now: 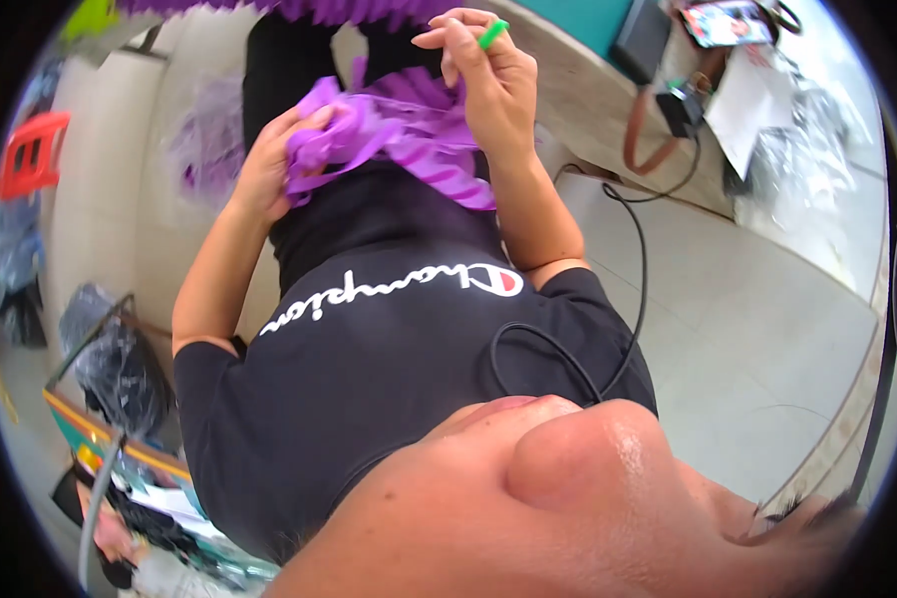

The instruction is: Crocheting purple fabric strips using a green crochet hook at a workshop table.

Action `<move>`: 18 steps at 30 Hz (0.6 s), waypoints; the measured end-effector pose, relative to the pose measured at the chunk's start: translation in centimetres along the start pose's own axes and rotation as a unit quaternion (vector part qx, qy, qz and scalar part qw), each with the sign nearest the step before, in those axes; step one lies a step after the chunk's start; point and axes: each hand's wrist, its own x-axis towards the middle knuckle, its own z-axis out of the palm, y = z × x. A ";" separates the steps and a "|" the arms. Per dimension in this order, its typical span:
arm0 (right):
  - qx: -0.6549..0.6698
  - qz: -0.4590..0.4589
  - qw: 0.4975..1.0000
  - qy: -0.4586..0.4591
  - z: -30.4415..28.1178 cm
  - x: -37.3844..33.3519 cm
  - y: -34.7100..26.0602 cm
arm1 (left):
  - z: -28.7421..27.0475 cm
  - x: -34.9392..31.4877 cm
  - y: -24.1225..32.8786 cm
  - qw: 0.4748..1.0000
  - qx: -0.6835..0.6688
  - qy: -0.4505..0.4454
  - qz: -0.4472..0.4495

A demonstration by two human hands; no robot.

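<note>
A bundle of purple fabric strips [424, 135], ruffled and looped, lies across my lap over black trousers. My left hand [281, 154] is closed around the left end of the bundle, with its fingertips partly buried in the folds. To the right and a little farther off, my right hand [493, 85] is raised beside the strips, its fingers curled in. A small bright green piece [493, 34] sticks out at those fingers; its kind cannot be made out. Some strips hang down between the two hands.
More purple fringe [299, 8] hangs at the far edge. At right, a table holds a phone [730, 24], a black box [640, 42] and clear plastic bags [802, 159]. A black cable [640, 259] runs near my right arm. A red stool [34, 155] stands at left.
</note>
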 end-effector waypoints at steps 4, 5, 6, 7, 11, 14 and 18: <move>-0.003 0.021 0.989 0.148 -7.9 0.9 -2.8 | 1.2 0.1 -1.1 0.997 -0.018 -0.027 0.067; -0.078 -0.035 0.975 0.207 -10.4 2.2 -3.8 | 1.3 0.0 -1.3 0.997 -0.027 -0.040 0.054; -0.232 -0.110 0.928 0.270 -13.9 3.7 -4.0 | 1.5 -0.3 -1.3 0.997 -0.035 -0.052 0.040; -0.315 -0.174 0.887 0.289 -14.7 4.9 -4.4 | 1.9 -0.6 -1.2 0.997 -0.050 -0.058 0.027; -0.782 0.049 0.565 0.259 -25.2 11.6 -4.7 | 2.2 -0.4 -1.1 0.995 -0.044 -0.093 0.007; -0.828 0.164 0.517 0.143 -29.4 14.7 -3.9 | 2.0 -0.5 -1.8 0.998 -0.035 -0.060 -0.003; -0.857 0.189 0.469 0.099 -33.6 16.6 -3.9 | 2.1 -0.4 -1.8 0.996 -0.048 -0.075 -0.004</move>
